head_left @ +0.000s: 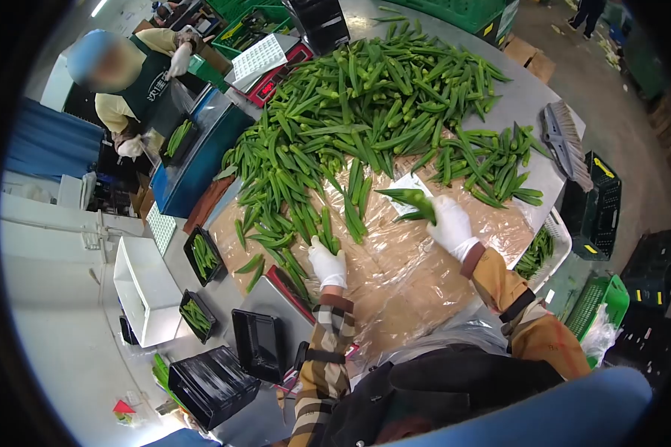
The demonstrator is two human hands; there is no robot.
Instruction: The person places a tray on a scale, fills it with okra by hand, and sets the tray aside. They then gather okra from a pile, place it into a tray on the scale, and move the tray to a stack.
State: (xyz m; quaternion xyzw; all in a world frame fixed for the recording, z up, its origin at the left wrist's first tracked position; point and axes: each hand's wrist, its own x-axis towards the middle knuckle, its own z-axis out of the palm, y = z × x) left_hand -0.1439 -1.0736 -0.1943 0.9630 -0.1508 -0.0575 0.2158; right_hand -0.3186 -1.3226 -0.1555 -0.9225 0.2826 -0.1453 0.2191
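A big heap of green okra [365, 97] covers the far and left part of the metal table. My right hand [452, 226], in a white glove, is closed around a few okra pods [410, 200] held above the plastic-covered cardboard. At the near left edge of the heap, my left hand [326, 265], also gloved, has its fingers curled against the ends of okra pods [326, 226]. A black tray [259, 345] with nothing in it sits on a scale [279, 302] just left of my left forearm.
Black trays of okra [203, 255] and a stack of black trays [212, 384] stand at left beside a white bin [147, 290]. A brush [565, 145] lies at the right edge, above a white basket [563, 242]. A co-worker [142, 82] handles a tray at a blue machine [194, 156].
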